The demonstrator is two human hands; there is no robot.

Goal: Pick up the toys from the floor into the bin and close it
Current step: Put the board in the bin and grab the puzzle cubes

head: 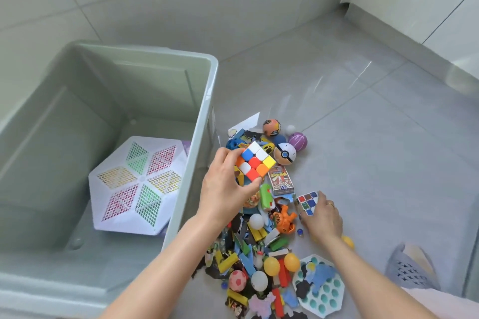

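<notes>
A pale green bin (204,116) stands open on the left, and a white hexagonal mesh board (137,184) lies on its bottom. My left hand (223,184) grips a bright puzzle cube (255,160) above the toy pile, just right of the bin's rim. Low on the floor, my right hand (322,217) holds a smaller stickered puzzle cube (307,203) at the pile's right edge. The pile (259,248) holds balls, wooden blocks, foam pieces and an orange figure (285,220).
A card box (280,180), a red-and-white capsule ball (285,154), a purple ball (297,141) and an orange ball (271,127) lie at the pile's far end. A teal bubble tray (324,292) sits near me. A grey slipper (412,267) is at right. Walls bound the tiled floor.
</notes>
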